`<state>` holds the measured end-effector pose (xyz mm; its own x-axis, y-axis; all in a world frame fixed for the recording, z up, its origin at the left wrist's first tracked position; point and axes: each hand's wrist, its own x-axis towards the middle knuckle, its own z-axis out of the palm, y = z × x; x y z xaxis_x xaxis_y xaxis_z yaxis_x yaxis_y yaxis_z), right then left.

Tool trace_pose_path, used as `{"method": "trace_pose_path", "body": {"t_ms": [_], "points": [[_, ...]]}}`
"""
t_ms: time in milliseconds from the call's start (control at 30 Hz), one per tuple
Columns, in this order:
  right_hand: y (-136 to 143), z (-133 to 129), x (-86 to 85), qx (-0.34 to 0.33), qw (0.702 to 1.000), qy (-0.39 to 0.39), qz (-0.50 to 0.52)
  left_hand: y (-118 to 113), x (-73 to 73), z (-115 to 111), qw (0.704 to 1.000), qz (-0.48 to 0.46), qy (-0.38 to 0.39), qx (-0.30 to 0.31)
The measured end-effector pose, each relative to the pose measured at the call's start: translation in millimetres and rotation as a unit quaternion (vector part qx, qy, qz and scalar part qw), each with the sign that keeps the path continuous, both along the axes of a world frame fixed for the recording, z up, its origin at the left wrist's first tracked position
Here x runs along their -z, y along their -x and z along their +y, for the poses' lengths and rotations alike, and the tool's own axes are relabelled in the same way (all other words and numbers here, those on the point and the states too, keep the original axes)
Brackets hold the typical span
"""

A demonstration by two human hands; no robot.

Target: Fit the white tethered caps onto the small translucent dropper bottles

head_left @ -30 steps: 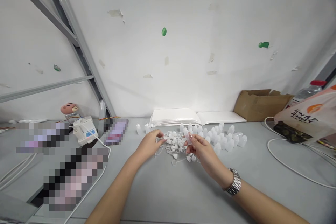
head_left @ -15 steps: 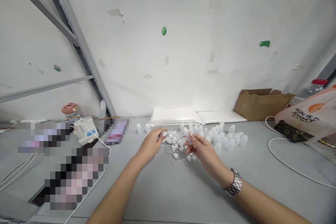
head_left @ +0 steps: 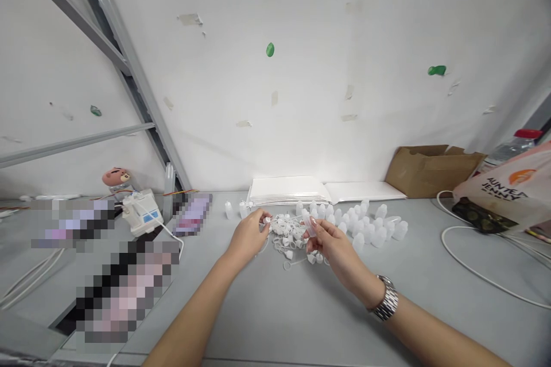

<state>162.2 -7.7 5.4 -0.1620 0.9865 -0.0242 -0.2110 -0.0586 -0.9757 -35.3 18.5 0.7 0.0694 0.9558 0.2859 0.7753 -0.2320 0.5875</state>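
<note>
Between my hands lies a pile of small white caps with ring straps [head_left: 286,235] on the grey table. My left hand [head_left: 249,235] is at the pile's left edge, thumb and forefinger closed on a white cap [head_left: 267,220]. At the pile's right side my right hand [head_left: 327,238], below a metal watch, grips a small translucent bottle [head_left: 309,222] held tilted. Many similar bottles [head_left: 358,226] stand to the right of the pile, a few lying down. Two bottles with caps [head_left: 228,210] stand behind my left hand.
White sheets [head_left: 288,189] are stacked by the wall. A cardboard box [head_left: 433,172], a printed plastic bag [head_left: 495,195] and a white cable [head_left: 473,275] are on the right. A white device [head_left: 142,213], a pink figure [head_left: 116,176] and blurred items are on the left.
The fingers of my left hand have closed on a cap and lifted it slightly at the pile's edge. My right hand keeps its bottle in nearly the same place.
</note>
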Motion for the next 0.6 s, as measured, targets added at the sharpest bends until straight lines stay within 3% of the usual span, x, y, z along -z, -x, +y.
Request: {"method": "trace_pose_path", "body": {"t_ms": [133,267,467,600], "points": [[0,-1,-0.8,-0.002,1.0,-0.003,-0.024,1,1.9,3,0.997,-0.073,-0.008,-0.03],[0,-1,-0.5,-0.011,1.0,-0.009,-0.015,1,1.3,6,0.977,-0.214,-0.005,-0.017],[0,0,1.4,-0.022,0.999,-0.022,-0.018,-3,-14.7,0,0.897,-0.43,0.055,0.087],[1,-4,-1.6,-0.034,0.998,-0.033,-0.041,-8,-23.8,-9,0.846,-0.509,0.1,0.128]]}}
